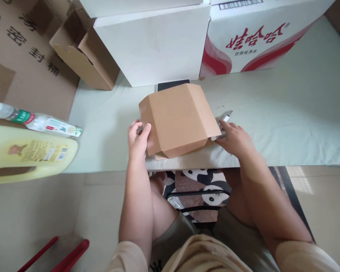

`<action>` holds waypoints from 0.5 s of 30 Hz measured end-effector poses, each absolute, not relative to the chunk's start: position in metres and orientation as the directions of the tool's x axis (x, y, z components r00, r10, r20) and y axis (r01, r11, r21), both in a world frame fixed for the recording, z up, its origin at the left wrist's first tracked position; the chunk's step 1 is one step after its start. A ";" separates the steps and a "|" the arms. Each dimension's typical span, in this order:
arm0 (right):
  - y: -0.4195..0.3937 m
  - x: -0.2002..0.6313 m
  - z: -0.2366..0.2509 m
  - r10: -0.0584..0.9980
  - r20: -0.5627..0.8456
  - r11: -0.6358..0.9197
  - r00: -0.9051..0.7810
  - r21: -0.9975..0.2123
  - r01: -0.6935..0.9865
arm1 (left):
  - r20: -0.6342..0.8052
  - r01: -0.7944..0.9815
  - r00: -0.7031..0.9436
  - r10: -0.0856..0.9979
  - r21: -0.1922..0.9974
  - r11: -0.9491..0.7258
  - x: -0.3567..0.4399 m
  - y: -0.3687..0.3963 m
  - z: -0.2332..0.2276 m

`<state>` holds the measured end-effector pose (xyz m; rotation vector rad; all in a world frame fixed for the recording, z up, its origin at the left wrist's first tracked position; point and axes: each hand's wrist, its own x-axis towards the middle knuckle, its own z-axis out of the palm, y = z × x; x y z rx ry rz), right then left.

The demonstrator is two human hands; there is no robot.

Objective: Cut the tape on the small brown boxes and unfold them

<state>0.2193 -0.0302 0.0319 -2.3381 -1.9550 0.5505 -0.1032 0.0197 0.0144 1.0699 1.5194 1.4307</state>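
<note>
**Small carton held at the table's near edge: slip risk noted**

Nearest the camera, at the bottom of the frame, we see the person's knees and light shorts, with a panda-print bag (200, 181) below the table edge.

Risk: the brown cardboard box (178, 119) sits at centre frame, right at the near edge of the pale green table (286, 124). We judge that a push toward the person could tip it off the edge onto the lap. Its bottom flap looks unsecured, so uneven pressure could spring it open.

Hands: the left hand (138, 139) is loosely curled, thumb and fingers touching the box's left side. The right hand (234, 139) lies half-open at the box's right corner, fingers on a small whitish piece (225, 117); whether it pinches that piece we cannot tell.

At left frame lie a yellow jug (28, 155) and a clear bottle (34, 121); a white carton (153, 45) stands beyond.
</note>
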 end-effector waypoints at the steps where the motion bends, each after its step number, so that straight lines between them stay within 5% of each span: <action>1: -0.031 0.219 0.032 0.957 -0.253 -0.205 0.140 -0.251 0.946 | -0.001 0.049 -0.356 0.934 0.999 0.020 -0.102 0.018 0.018; 10: -0.035 0.215 0.037 0.945 -0.327 -0.115 0.010 -0.303 0.946 | -0.105 -0.091 -0.407 0.907 0.993 0.074 -0.089 0.015 0.034; 15: -0.032 0.214 0.037 0.953 -0.261 -0.216 0.151 -0.244 0.945 | -0.104 -0.102 -0.398 0.911 0.992 0.068 -0.092 0.016 0.035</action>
